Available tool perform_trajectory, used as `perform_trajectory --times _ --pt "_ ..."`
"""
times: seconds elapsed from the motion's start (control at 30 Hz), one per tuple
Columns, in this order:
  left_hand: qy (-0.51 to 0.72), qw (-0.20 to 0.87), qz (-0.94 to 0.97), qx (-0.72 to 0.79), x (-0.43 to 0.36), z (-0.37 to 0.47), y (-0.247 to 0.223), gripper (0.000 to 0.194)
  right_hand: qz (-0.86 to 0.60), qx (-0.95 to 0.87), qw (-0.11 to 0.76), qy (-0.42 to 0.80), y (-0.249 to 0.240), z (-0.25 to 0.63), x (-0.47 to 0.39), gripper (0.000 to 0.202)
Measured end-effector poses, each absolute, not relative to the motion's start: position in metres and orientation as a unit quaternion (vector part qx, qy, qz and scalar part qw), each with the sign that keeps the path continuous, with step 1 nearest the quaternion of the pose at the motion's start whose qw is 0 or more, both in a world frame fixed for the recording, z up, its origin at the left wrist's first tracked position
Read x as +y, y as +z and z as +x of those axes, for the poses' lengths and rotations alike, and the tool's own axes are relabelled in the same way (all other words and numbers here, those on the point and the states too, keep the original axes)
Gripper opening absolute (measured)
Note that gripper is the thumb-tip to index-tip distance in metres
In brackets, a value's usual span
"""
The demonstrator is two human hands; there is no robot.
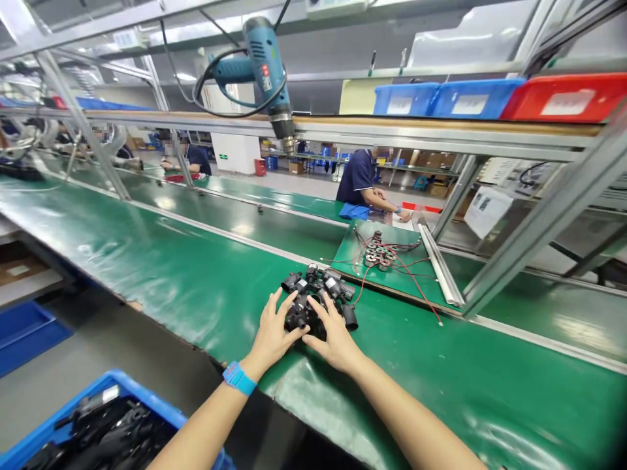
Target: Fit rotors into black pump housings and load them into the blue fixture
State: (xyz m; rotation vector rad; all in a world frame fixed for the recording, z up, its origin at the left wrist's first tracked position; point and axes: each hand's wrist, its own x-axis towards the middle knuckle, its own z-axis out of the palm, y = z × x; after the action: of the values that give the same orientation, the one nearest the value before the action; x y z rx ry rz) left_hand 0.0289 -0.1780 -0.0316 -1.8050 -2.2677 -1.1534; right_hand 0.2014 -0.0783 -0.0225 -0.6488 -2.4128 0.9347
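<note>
A pile of black cylindrical plastic parts (337,287), some with small white labels, lies on the green bench top (210,274). My left hand (277,329), with a blue band on its wrist, rests against the near left side of the pile, fingers spread. From the near right, my right hand (333,333) touches the same parts, its fingers also apart. The thumbs point toward each other at the front. Some of the parts are hidden beneath my fingers. Just beyond lies a cluster of small round metal-and-black components with red and black wires (379,254) on a raised green board (406,281).
A blue crate (115,378) full of black parts stands at the lower left. Overhead hangs a teal power drill (267,62) with its cable. Blue bins (406,98) and a red bin (563,98) line the shelf. A co-worker (357,179) works across the bench, beyond metal posts.
</note>
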Motion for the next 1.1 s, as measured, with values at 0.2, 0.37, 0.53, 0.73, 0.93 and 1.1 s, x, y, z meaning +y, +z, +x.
perform_trajectory --times 0.2,0.37,0.53,0.73,0.93,1.1 --pt "-0.338 0.038 -0.603 -0.722 -0.148 0.024 -0.024 0.049 -0.227 -0.875 0.308 0.298 -0.019 0.252 -0.059 0.06" --pt "-0.388 0.101 -0.581 -0.709 -0.144 0.027 -0.003 0.042 -0.313 -0.829 0.382 0.262 -0.036 0.319 -0.016 0.032" --pt "-0.405 -0.085 -0.64 -0.647 -0.122 0.102 0.022 0.051 -0.382 -0.786 0.441 0.203 -0.035 0.356 0.039 0.022" --pt "-0.346 -0.364 -0.706 -0.5 -0.08 0.169 -0.007 0.05 -0.429 -0.799 0.403 0.126 0.008 0.333 0.107 0.02" --pt "-0.415 -0.424 -0.631 -0.5 -0.062 0.142 -0.057 0.061 -0.493 -0.813 0.296 0.093 0.019 0.285 0.159 0.031" --pt "-0.444 -0.418 -0.594 -0.524 -0.072 0.145 -0.057 0.055 -0.581 -0.774 0.237 0.088 0.025 0.266 0.18 0.071"
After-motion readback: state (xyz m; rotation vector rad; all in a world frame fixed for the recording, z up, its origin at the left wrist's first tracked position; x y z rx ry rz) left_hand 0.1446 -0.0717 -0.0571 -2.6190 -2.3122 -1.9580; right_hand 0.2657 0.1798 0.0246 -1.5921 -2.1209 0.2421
